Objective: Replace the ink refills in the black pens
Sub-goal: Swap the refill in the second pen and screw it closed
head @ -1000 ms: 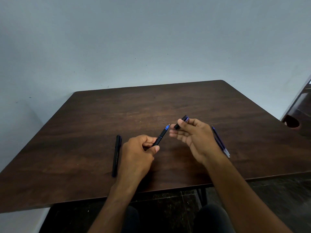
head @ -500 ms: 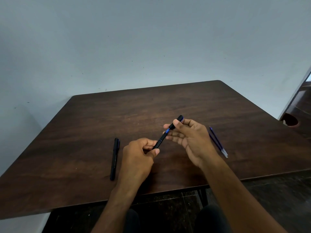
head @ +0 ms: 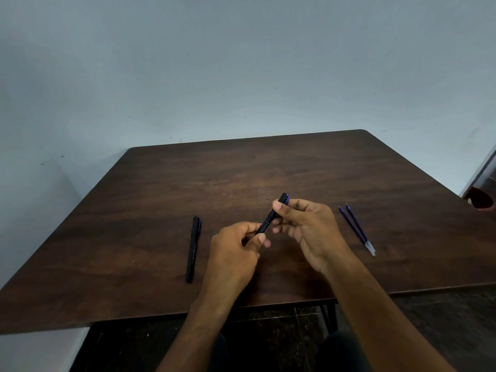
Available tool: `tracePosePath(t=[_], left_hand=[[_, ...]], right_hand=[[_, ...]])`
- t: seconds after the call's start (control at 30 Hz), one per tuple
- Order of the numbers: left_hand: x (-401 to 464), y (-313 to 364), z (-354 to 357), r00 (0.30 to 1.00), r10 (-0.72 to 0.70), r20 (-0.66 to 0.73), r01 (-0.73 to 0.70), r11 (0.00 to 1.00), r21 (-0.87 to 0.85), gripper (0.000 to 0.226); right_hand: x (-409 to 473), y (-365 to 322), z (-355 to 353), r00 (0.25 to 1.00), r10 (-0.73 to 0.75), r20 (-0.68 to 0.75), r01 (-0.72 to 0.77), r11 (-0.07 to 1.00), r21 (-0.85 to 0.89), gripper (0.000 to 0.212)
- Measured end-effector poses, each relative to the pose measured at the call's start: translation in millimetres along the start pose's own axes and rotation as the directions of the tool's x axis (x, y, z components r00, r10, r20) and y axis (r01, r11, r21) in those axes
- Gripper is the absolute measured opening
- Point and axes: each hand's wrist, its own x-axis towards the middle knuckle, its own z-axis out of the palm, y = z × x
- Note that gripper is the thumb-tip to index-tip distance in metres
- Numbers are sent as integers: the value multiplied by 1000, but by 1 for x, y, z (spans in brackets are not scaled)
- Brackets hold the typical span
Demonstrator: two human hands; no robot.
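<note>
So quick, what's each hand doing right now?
Left hand: pinching the lower end of the black pen.
Right hand: pinching the same pen's upper end.

The bench (head: 268,167) before me is dark brown wood with rounded far corners, set against a pale wall. One capped black pen (head: 193,249) lies flat on it at my left. Two blue ink refills (head: 357,230) lie side by side, touching, at my right.
</note>
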Motion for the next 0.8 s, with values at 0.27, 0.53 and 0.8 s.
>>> tracePosePath(t=[0.27, 0.53, 0.8], left_hand=[[-2, -5, 7, 993, 41, -115, -42, 999, -8, 20], [-1, -6, 13, 982, 53, -179, -56, 998, -12, 19], [-5, -9, 7, 978, 3, -208, -14, 999, -51, 18]], right_hand=[[3, 5, 5, 999, -38, -9, 37, 996, -83, 14], [3, 11, 9, 995, -95, -27, 91, 987, -132, 15], [1, 21, 20, 999, -52, -6, 51, 992, -117, 18]])
